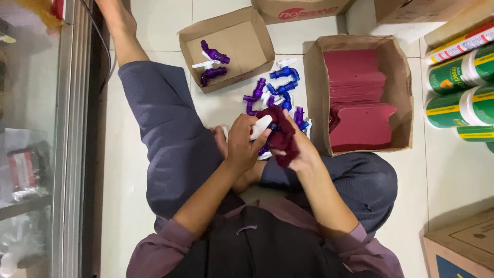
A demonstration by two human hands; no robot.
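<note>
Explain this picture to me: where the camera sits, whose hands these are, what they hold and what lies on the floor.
The camera sits on a person's head and looks down, so both hands are that person's own; they sit on a tiled floor. The left hand holds a white plastic piece. The right hand presses a dark red cloth against it. Just beyond lies a pile of purple and blue plastic taps. A small cardboard box holds two more taps, and a bigger box holds dark red cards. Green cans lie at the right.

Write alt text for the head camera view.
A person sitting on a tiled floor holds a white plastic tap in the left hand and a dark red cloth in the right hand. Purple and blue taps lie between two open cardboard boxes.
</note>
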